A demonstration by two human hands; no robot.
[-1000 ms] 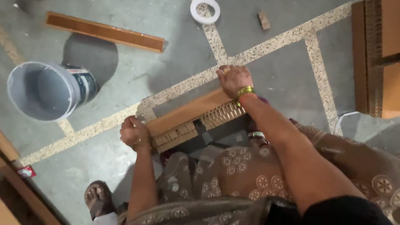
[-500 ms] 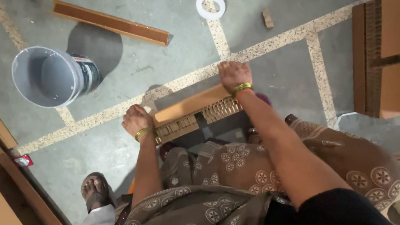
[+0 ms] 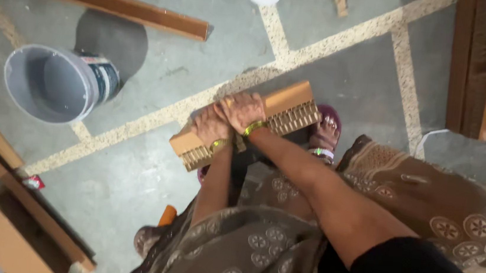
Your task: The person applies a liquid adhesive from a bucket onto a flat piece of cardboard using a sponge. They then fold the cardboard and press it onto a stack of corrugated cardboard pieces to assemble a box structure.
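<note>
Head view, one cardboard block (image 3: 285,102), one grey bucket (image 3: 58,84), my left hand (image 3: 211,126) and right hand (image 3: 244,110) together, clamped on its middle.

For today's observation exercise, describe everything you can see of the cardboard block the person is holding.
The cardboard block is a long, thick brown slab that looks like layered honeycomb cardboard: a smooth tan top face and a side showing rows of open cells. It lies tilted across the picture, above the grey floor and the person's feet. The left hand and right hand press together on its middle; both ends stick out free.
</note>
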